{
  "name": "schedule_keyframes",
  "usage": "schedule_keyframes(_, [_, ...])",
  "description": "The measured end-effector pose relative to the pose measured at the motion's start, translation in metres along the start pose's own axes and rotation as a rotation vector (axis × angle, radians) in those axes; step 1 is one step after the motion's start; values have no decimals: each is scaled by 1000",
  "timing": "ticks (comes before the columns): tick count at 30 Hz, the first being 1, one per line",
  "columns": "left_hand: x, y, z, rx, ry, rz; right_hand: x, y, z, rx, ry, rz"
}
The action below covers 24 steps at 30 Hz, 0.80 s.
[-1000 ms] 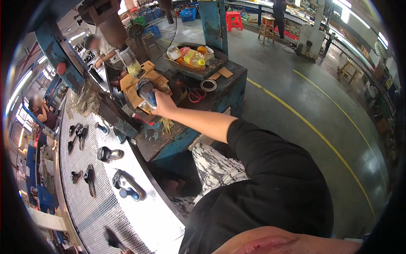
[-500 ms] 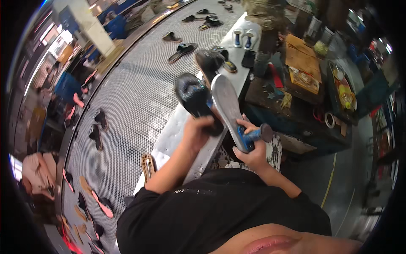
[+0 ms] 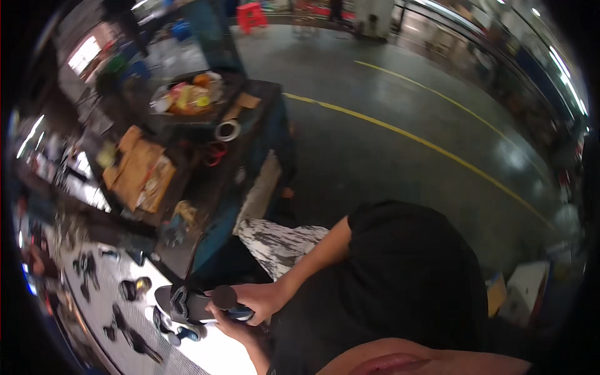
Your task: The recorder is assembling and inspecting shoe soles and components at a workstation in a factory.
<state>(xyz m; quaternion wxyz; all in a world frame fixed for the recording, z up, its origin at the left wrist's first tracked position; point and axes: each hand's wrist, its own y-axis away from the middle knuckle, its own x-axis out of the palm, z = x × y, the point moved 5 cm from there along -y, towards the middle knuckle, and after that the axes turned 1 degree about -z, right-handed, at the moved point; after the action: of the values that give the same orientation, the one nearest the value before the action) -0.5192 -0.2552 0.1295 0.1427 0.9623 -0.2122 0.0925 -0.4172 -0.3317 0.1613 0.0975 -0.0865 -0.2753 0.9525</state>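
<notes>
My right hand is curled around a dark tool with a blue handle. My fingers are wrapped tight on it, and the round dark end of the tool sticks up just past my thumb. My left hand sits right under it, near the bottom of the picture. Its fingers are bent up against the shoe sole, but I cannot tell how tight they hold, because my right hand and the tool cover most of them.

The shoe sole is dark and lies just to the left of my fingers, touching the tool. It hangs over the edge of the white mesh table.

More dark shoe parts lie spread out on that table, to the left of my hands and a little apart from them. Behind my hands stands a dark blue workbench. On it lie brown cardboard pieces, a roll of tape and a tray with colourful things. A yellow line runs across the grey floor on the right. My black sleeve fills much of the lower right and hides what is under it.
</notes>
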Motion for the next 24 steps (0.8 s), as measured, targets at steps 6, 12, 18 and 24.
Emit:
schedule_keyframes(6, [1,-41,3,241,73,334,-24,-25,-5,108,48,-212])
schedule_keyframes(12, [-20,47,68,87,-255,493,-103,-25,-48,135,574,-416])
schedule_keyframes(18, [-44,72,120,-61,-394,661,-170,-150,-77,30,939,-286])
schedule_keyframes(24, [-22,82,92,-108,-542,691,-199,-164,-80,101,962,-286])
